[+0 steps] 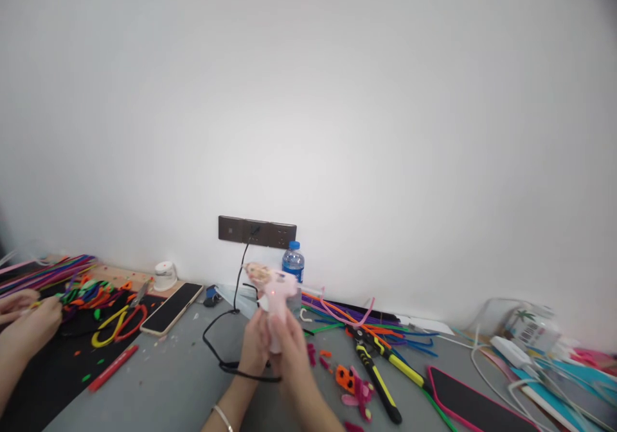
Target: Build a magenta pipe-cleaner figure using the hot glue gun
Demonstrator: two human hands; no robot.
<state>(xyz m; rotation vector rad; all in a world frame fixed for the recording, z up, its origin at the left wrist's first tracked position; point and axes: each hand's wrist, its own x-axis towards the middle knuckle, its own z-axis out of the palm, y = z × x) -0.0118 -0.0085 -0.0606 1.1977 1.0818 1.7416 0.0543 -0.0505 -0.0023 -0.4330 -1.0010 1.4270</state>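
Both my hands are raised over the middle of the grey table around a pink glue gun [276, 290], its nozzle pointing left. My right hand [288, 345] is wrapped round the handle. Against the handle's left side, my left hand [255, 342] has its fingers closed; what they pinch is too small to make out. A black cord [216, 355] loops below the gun, and another stretch rises to the wall socket [257, 231]. Orange and pink fuzzy pieces [345, 378] lie right of my hands.
Behind the gun stands a water bottle [294, 261]. Yellow-black pliers [378, 380], pipe cleaners [385, 329] and a pink-edged phone [475, 403] are on the right. Leftward are a phone [172, 308], scissors [120, 323], a red pen [113, 368] and another person's hands [38, 323].
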